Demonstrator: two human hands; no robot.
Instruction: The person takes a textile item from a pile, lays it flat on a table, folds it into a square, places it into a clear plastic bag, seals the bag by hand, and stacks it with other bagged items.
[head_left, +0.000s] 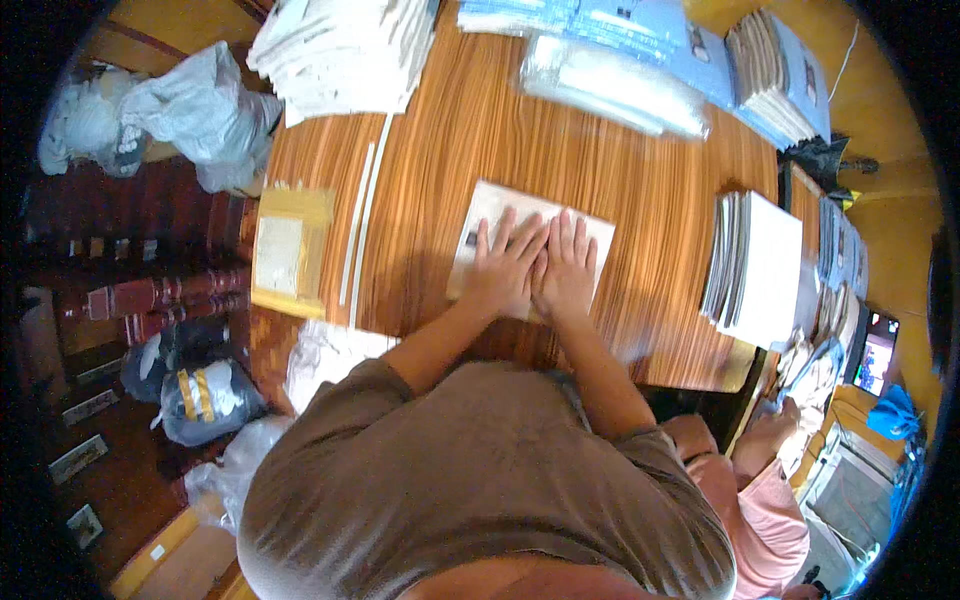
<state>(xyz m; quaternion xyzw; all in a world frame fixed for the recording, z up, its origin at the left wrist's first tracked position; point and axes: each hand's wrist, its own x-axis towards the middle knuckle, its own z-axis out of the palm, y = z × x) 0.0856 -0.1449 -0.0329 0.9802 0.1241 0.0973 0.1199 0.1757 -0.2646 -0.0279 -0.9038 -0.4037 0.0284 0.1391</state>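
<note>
A thin white booklet (500,205) lies flat on the wooden table (520,130) in front of me. My left hand (503,268) and my right hand (565,270) press down on it side by side, palms flat, fingers spread and pointing away from me. Neither hand grips anything. The hands cover the middle and near part of the booklet.
A stack of white booklets (760,270) stands to the right, another pile (345,45) at the far left. Clear plastic sleeves (610,85) and blue booklets (780,80) lie at the back. A yellow box (290,250) sits at the left edge. Another person in pink (770,510) sits lower right.
</note>
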